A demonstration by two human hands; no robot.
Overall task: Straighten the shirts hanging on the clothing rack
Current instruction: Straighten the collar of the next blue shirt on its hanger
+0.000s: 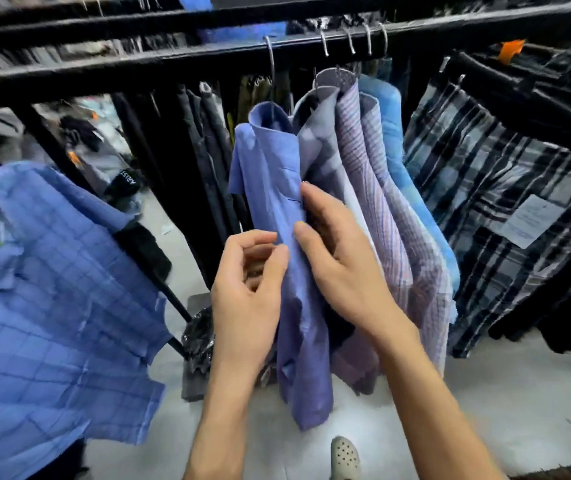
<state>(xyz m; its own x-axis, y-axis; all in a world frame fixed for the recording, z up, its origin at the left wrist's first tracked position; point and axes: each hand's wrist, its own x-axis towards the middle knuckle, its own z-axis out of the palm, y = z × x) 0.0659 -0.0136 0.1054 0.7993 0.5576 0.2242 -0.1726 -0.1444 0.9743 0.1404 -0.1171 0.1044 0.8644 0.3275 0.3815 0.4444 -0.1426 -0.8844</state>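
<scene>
Head view: blue shirt [277, 209] is being hung from the black rack rail [173, 60] by a wire hanger, leftmost in a tight bunch of shirts under that rail. Its front edge is being pinched by the left hand [246, 299], fingers curled round a fold of cloth; the right hand [339, 251] is being laid against the placket with fingers fairly straight, thumb on the fabric. Judged: fabric is being read as light, soft, creasing easily, not fragile; best taken at the placket or hem and pulled down gently so the hanger is not being unhooked. Striped shirts [381, 202] are hanging just right of it. Below the rail, pale floor [485, 403] is showing; more dark garments are crowding behind it.
</scene>
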